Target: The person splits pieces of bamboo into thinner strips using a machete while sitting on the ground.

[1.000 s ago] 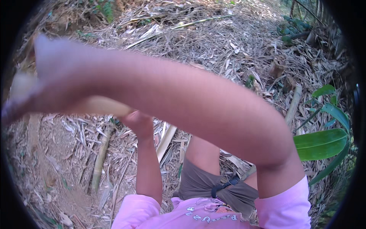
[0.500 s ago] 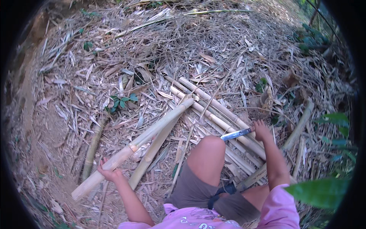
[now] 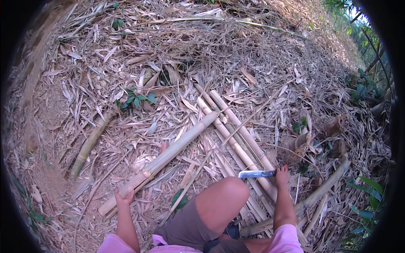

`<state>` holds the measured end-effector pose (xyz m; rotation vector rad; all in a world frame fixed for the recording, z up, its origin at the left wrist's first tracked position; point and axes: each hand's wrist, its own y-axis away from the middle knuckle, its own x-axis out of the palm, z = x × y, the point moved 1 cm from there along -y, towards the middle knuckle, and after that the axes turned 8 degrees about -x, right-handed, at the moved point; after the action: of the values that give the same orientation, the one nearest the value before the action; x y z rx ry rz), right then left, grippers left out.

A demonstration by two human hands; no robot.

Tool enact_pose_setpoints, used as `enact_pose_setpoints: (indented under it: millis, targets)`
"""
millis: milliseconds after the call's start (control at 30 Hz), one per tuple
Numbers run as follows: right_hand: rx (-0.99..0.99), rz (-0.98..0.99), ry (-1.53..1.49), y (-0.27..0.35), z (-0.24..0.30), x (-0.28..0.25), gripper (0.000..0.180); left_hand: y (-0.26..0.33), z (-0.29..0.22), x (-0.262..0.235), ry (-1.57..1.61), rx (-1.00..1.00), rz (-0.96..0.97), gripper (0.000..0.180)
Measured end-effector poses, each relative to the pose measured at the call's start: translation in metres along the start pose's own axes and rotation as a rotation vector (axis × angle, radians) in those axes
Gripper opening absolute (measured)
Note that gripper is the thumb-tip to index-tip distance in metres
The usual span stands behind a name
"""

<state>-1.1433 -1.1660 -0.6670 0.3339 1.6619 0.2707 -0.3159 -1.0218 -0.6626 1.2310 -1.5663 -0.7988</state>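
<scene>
A long pale bamboo pole (image 3: 168, 158) lies slanted across the middle of the frame, its far end up right of centre and its near end down at lower left, resting on dry leaves and straw. The left hand (image 3: 125, 196) is closed around that near end, fingers wrapped over the pole. Its far end touches a bundle of split bamboo strips (image 3: 236, 135) that runs the other way, from upper centre down toward lower right, passing beside the bent knee (image 3: 225, 198) at bottom centre. The right hand (image 3: 282, 177), at lower right, is clamped on the handle of a knife (image 3: 255, 173) whose flat blade points left, lying just over the strips and close to the knee. Further out, a shorter greenish bamboo piece (image 3: 89, 143) lies at left, well apart from the pole, and another thick stalk (image 3: 320, 192) slants along the lower right. A small green plant (image 3: 137, 99) grows above the pole, left of centre. Dry litter (image 3: 261, 55) covers the ground up to the top edge; bare soil (image 3: 46, 126) shows at far left.
</scene>
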Motion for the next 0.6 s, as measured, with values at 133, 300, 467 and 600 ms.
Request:
enact_pose_setpoints:
  millis: [133, 300, 467, 600]
  targets:
    - [-0.09, 0.045, -0.065, 0.018, 0.002, -0.008, 0.045, 0.045, 0.01, 0.032, -0.621, 0.125, -0.277, 0.055]
    - [-0.068, 0.163, -0.23, 0.069, 0.044, -0.056, 0.049, 0.092, 0.02, 0.099, -1.93, 1.078, -0.219, 0.065]
    - [-0.059, 0.046, -0.281, 0.121, 0.102, -0.063, 0.05, 0.038, 0.014, 0.104, -2.489, 0.656, 0.193, 0.087]
    - [-0.093, -0.059, -0.524, 0.142, 0.152, -0.057, 0.045, 0.029, 0.012, 0.111, -2.573, 0.526, 0.199, 0.101]
